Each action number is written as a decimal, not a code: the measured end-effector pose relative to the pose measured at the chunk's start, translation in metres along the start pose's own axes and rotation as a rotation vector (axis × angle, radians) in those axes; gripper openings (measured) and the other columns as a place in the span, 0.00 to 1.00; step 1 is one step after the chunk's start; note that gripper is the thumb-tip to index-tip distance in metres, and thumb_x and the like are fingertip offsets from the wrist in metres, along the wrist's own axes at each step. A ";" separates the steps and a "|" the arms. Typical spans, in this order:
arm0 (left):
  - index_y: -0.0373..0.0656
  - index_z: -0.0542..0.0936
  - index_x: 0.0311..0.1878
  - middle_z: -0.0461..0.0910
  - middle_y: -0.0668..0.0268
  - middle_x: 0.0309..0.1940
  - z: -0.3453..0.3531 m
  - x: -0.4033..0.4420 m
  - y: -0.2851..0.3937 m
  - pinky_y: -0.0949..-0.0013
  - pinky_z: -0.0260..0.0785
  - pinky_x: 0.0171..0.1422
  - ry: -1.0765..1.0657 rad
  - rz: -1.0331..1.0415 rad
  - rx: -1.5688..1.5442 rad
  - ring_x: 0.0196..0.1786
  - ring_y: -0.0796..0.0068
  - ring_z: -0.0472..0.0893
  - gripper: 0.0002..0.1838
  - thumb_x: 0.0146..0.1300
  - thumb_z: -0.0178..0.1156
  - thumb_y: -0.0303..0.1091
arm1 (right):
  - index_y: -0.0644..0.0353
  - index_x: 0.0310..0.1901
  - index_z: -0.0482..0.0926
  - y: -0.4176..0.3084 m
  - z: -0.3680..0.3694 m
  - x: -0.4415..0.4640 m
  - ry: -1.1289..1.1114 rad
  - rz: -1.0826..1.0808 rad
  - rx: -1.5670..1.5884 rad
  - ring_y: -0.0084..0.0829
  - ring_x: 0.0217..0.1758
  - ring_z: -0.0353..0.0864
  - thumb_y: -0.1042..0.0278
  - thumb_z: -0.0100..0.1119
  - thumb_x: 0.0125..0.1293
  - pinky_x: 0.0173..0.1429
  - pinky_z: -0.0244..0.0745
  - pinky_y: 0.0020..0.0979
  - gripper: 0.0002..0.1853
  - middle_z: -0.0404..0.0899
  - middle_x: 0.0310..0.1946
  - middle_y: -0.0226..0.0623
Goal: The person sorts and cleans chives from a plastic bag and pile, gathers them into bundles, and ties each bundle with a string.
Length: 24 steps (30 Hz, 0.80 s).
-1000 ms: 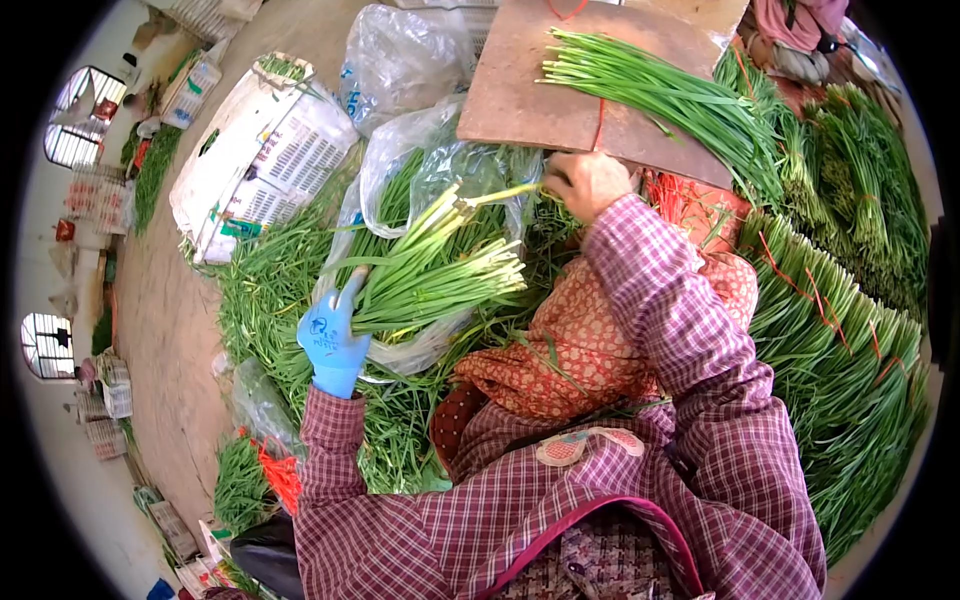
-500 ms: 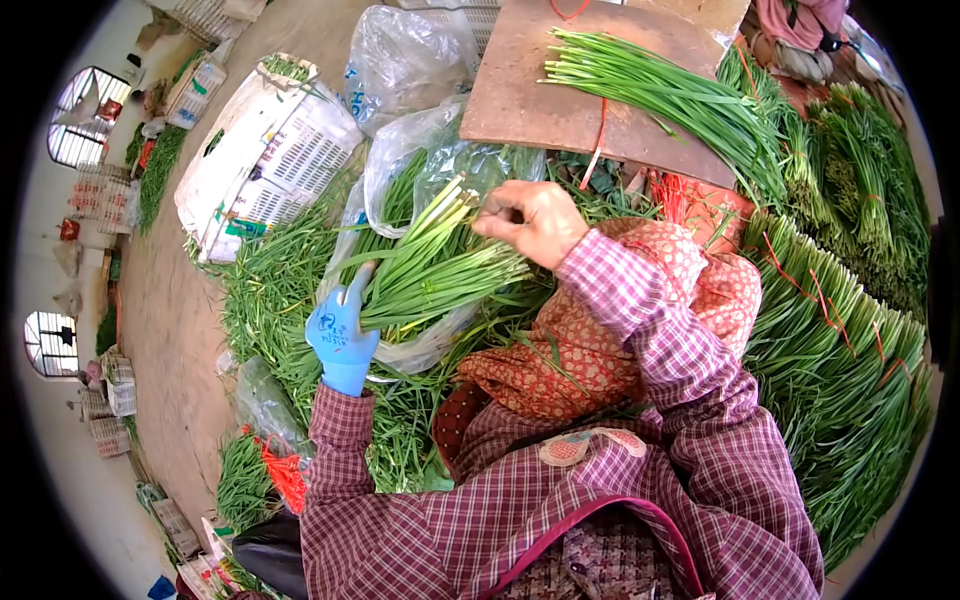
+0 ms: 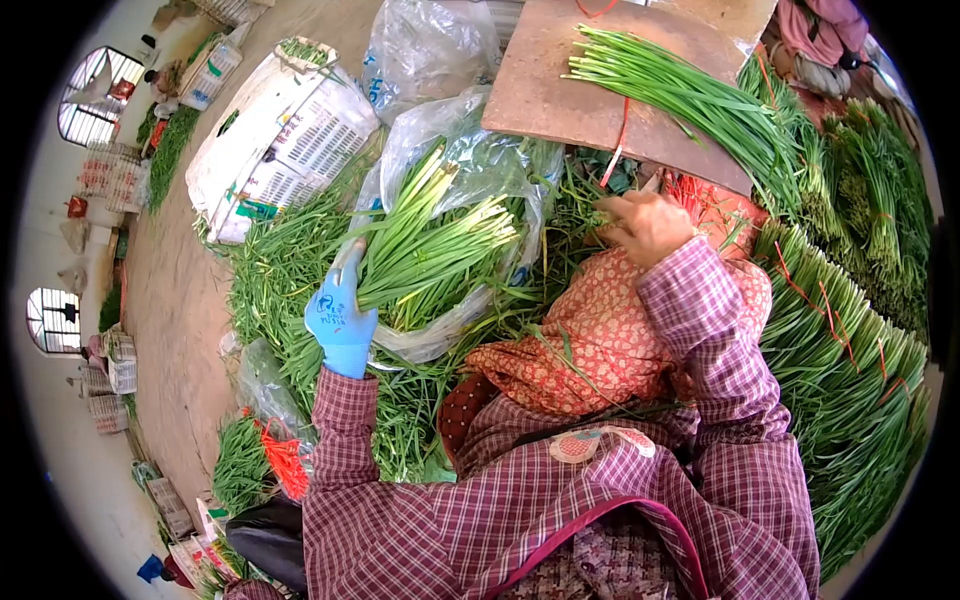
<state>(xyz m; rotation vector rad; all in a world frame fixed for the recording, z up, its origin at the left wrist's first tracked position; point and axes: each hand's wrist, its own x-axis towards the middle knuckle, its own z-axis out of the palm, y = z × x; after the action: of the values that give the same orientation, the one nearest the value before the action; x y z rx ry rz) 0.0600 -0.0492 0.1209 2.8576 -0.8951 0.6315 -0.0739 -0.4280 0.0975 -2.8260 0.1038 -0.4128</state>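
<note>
My left hand (image 3: 341, 314), in a blue glove, is closed around the lower end of a bunch of garlic chives (image 3: 440, 250). The bunch fans out to the right, its pale stem ends pointing up and right above a clear plastic bag (image 3: 425, 345) with more chives inside. My bare right hand (image 3: 650, 225) is apart from the bunch, between the board and the patterned red cloth (image 3: 620, 330) over my lap. Its fingers are bent and smeared by motion, so I cannot make out whether they hold anything. Loose green leaves (image 3: 572, 225) lie just left of it.
A brown board (image 3: 560, 90) at the top carries a neat bundle of chives (image 3: 670, 85). Red ties (image 3: 690, 195) lie below its edge. Tied chives (image 3: 840, 400) are stacked at right. A white crate (image 3: 320, 145) stands upper left, and loose chives (image 3: 270, 290) cover the ground.
My right hand has moved right and down, away from the stem ends. The left hand still holds the bunch, which has spread wider. The whole view has shifted slightly.
</note>
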 end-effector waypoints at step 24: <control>0.39 0.73 0.57 0.82 0.52 0.39 0.019 0.001 0.045 0.60 0.74 0.44 -0.123 -0.123 -0.438 0.40 0.52 0.82 0.32 0.47 0.70 0.37 | 0.49 0.33 0.79 -0.131 0.041 0.030 0.320 -0.406 0.338 0.29 0.44 0.71 0.69 0.55 0.51 0.48 0.64 0.31 0.07 0.73 0.39 0.25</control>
<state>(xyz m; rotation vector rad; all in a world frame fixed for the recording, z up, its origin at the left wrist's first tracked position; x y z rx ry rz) 0.0424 -0.0913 0.1022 2.5466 -0.7532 0.2132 -0.0297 -0.2952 0.1052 -2.4169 -0.4400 -0.8776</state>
